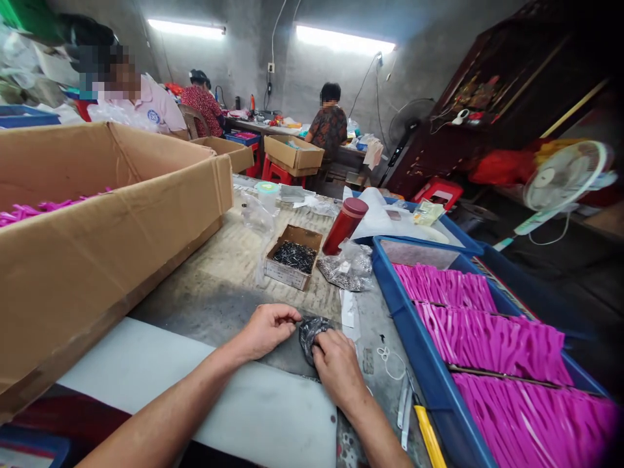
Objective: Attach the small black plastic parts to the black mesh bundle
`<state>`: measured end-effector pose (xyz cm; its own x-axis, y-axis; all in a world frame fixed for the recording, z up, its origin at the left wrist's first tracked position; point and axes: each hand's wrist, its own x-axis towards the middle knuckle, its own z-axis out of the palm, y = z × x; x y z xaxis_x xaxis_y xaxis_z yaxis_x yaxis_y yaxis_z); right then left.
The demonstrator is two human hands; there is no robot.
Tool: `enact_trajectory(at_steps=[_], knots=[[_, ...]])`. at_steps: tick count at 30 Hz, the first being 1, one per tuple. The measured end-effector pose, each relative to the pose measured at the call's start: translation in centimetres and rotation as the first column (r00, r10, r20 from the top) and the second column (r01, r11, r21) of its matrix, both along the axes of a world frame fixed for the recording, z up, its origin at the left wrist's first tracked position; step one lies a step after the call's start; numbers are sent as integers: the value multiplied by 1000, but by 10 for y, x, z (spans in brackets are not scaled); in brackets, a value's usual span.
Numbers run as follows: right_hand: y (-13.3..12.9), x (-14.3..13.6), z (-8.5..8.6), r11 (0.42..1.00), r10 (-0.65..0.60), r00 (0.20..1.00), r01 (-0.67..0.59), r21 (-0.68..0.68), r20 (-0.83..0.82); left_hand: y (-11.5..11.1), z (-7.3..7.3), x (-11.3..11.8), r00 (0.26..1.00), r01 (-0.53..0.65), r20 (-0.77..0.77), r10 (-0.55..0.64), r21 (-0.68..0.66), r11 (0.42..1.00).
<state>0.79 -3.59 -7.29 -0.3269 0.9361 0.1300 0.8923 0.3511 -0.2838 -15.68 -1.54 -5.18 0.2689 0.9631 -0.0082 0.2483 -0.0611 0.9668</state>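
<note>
My left hand (267, 331) hovers over the darkened part of the worktable, just left of a small dark, crinkled bag or dish (308, 335). Its thumb and forefinger come together in a pinch; anything between them is too small to make out. My right hand (337, 364) reaches over the right rim of that dark container, fingers bent together and tips hidden inside. What these fingers hold does not show. Beyond both hands, a small cardboard box (287, 274) holds many thin black pieces (294, 256). A clear plastic bag of small metallic parts (347, 266) lies to its right.
A large cardboard box (121, 214) borders the left side. On the right, a blue tray (414, 364) holds rows of magenta strips (492, 338). A red cylinder (345, 226), yellow-handled tool (429, 435) and white cord (390, 364) are nearby. Several people sit farther back.
</note>
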Motion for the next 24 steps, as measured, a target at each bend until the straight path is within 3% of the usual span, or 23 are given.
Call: enact_trajectory(at_steps=[4,10,18,24], knots=[[-1,-2,4,1000,2,995,-2,-1,96,-2,3,2,999,13,-42,-13,14,1000],[-4,0,-2,998,23,992,-31,61,122,-3,2,3,998,56,23,-55,-48,997],[-5,9,-8,991,70,992,-57,123,-105,-4,-2,5,977,90,205,-51,-185,979],[-5,13,-5,991,101,957,-73,110,-273,-6,0,6,978,122,191,-80,-222,967]])
